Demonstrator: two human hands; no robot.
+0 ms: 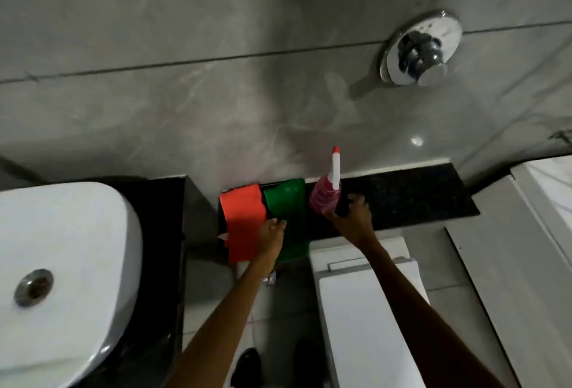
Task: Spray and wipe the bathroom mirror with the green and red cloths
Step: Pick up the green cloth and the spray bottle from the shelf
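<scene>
A red cloth and a green cloth hang side by side over the front edge of a black granite ledge above the toilet. My left hand rests where the two cloths meet, fingers curled on the green cloth's edge. A pink spray bottle with a white nozzle and red tip stands on the ledge to the right of the green cloth. My right hand is closed around the bottle's lower part. No mirror is in view.
A white basin on a black counter sits at the left. A white toilet stands below the ledge. A chrome flush valve sticks out of the grey tiled wall. A white panel fills the right edge.
</scene>
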